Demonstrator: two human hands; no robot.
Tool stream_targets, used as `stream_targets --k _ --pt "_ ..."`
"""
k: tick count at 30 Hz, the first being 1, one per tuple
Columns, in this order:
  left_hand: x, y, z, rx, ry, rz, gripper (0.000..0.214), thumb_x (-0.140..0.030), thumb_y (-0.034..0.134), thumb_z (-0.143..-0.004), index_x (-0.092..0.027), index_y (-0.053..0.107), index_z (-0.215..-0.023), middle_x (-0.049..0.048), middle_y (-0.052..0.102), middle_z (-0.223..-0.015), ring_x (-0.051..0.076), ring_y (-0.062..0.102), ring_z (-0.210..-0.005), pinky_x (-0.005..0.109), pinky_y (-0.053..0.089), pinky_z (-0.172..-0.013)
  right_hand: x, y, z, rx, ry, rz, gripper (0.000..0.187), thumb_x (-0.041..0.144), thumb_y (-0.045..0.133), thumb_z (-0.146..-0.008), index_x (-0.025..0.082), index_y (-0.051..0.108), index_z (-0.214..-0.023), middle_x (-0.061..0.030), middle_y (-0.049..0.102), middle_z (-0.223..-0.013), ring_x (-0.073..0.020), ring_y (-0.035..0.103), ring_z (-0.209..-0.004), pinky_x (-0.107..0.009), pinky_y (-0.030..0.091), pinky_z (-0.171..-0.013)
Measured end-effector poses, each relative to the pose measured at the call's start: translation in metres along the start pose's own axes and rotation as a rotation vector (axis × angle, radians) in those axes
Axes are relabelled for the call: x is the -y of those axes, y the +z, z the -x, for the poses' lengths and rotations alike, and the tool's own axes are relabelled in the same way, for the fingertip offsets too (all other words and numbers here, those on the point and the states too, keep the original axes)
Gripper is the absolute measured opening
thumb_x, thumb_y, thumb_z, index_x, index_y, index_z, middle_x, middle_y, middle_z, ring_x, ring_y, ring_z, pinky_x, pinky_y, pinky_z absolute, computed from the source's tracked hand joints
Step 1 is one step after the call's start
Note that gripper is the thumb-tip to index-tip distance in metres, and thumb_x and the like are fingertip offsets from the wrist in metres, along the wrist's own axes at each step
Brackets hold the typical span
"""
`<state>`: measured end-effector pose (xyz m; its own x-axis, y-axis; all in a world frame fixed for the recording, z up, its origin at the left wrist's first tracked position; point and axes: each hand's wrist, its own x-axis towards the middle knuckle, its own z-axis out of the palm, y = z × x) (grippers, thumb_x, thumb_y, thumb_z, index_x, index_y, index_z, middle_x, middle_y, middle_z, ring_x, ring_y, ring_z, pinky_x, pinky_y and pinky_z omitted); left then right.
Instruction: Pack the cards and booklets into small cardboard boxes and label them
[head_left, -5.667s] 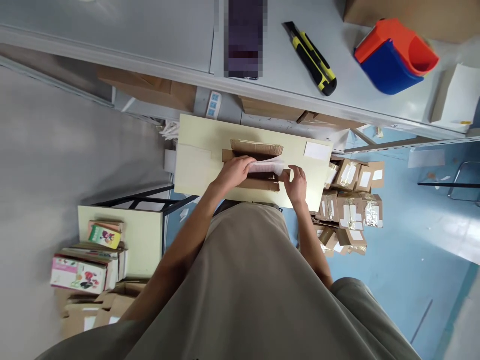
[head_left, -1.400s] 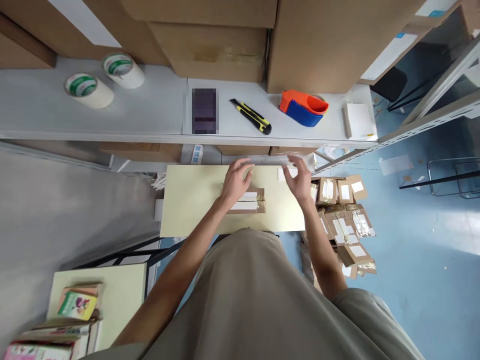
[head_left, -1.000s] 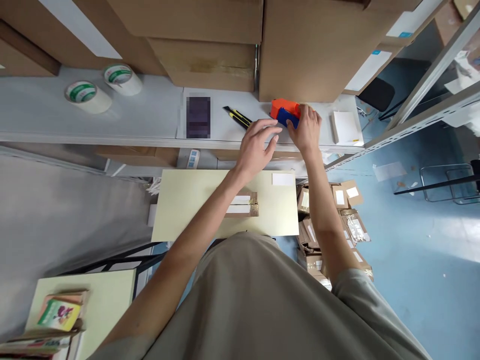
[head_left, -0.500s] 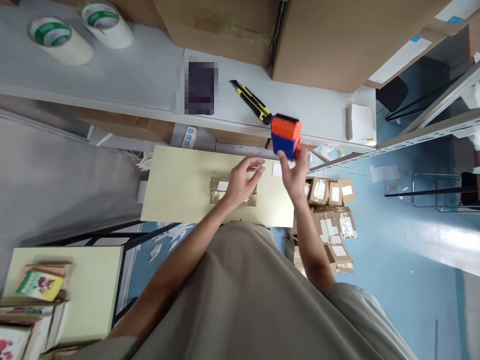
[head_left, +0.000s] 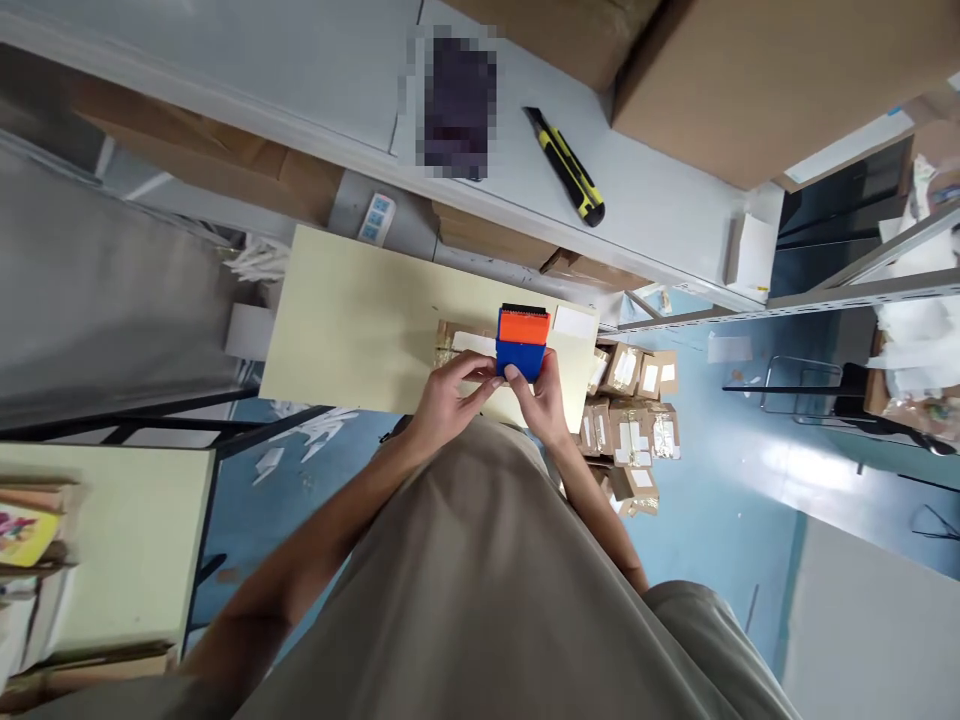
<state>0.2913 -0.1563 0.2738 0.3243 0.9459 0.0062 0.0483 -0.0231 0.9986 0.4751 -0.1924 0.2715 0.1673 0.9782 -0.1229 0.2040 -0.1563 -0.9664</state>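
Note:
My right hand (head_left: pixel 541 405) holds an orange and blue tape dispenser (head_left: pixel 521 355) upright, its thumb on the blue front and its fingers behind the right side. A black toothed edge runs along the dispenser's top. My left hand (head_left: pixel 450 400) is closed at the dispenser's lower left corner, thumb and fingertips pinched against it; whether tape is between them is too small to see. Beneath the hands a cardboard box (head_left: pixel 447 340) with white labels lies on the pale yellow table (head_left: pixel 345 320), partly hidden by the hands and dispenser.
On the grey shelf (head_left: pixel 300 90) ahead lie a yellow and black utility knife (head_left: pixel 566 165) and a blurred dark item (head_left: pixel 460 110). Large cartons (head_left: pixel 750 80) stand behind them. Several taped boxes (head_left: pixel 630 430) are piled on the floor at right. Books (head_left: pixel 26 535) sit at lower left.
My right hand has brought the tape dispenser down and left from the shelf edge to above the table. My left hand has closed onto its corner. The view has turned and shifted.

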Motion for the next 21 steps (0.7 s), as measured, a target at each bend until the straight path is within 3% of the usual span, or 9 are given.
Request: stream_targets --k 6,9,15,21 --pt "0.017 -0.051 -0.010 -0.015 -0.165 0.176 0.061 -0.079 0.070 -0.102 -0.024 0.082 -0.126 0.0107 0.085 -0.115 0.026 0.082 -0.099 0.040 0.071 -0.091 0.009 0.012 0.005 0.121 0.073 0.114 0.053 0.075 0.077 -0.101 0.029 0.057 -0.121 -0.0046 0.074 -0.108 -0.0243 0.073 -0.091 -0.041 0.065 -0.080" --pt "0.029 -0.078 -0.022 0.048 -0.233 0.247 0.074 -0.089 0.065 -0.099 -0.021 0.086 -0.119 0.0122 0.086 -0.107 0.028 0.082 -0.094 0.041 0.070 -0.085 0.016 0.013 0.005 0.199 0.070 0.211 0.053 0.073 0.080 -0.098 0.029 0.057 -0.117 -0.0033 0.077 -0.102 -0.0239 0.073 -0.086 -0.040 0.064 -0.078" --pt "0.033 -0.112 -0.031 0.192 -0.238 0.309 0.066 -0.084 0.086 -0.086 -0.021 0.089 -0.106 0.0107 0.085 -0.105 0.031 0.082 -0.101 0.042 0.069 -0.089 0.041 0.020 0.007 0.309 0.089 0.420 0.049 0.067 0.081 -0.095 0.029 0.056 -0.113 -0.0031 0.078 -0.100 -0.0235 0.070 -0.081 -0.038 0.060 -0.074" --pt "0.033 -0.133 -0.032 0.301 -0.304 0.307 0.051 -0.069 0.091 -0.086 -0.021 0.090 -0.101 0.0095 0.085 -0.106 0.031 0.081 -0.106 0.042 0.068 -0.096 0.064 0.030 0.011 0.398 0.167 0.616 0.051 0.066 0.076 -0.092 0.026 0.056 -0.117 -0.0057 0.077 -0.100 -0.0244 0.069 -0.080 -0.037 0.056 -0.073"
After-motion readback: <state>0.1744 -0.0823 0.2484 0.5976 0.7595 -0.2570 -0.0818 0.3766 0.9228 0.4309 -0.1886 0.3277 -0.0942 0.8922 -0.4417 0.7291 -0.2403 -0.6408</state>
